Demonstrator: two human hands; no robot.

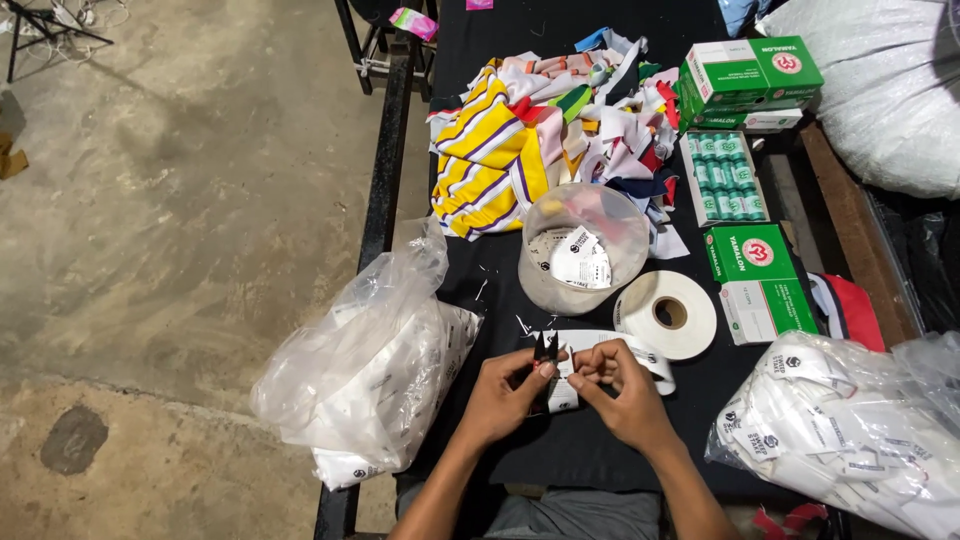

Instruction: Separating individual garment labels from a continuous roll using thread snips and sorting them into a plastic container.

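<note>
left hand (505, 395) closed around small black snips (545, 348); right hand (622, 395) pinching a white label strip (600, 345), which lies just beyond the fingers near the front of the black table (590, 455). judged partway through: clear bags of labels sit at left (365, 375) and right (850, 425), a clear tub (580, 250) holds some, and a white tape roll (668, 313) remains. beyond, fabric scraps (545, 130) and green boxes (755, 70) crowd the far half. open room is confined between the bags; the table's left edge drops to the concrete floor (190, 200).
</note>
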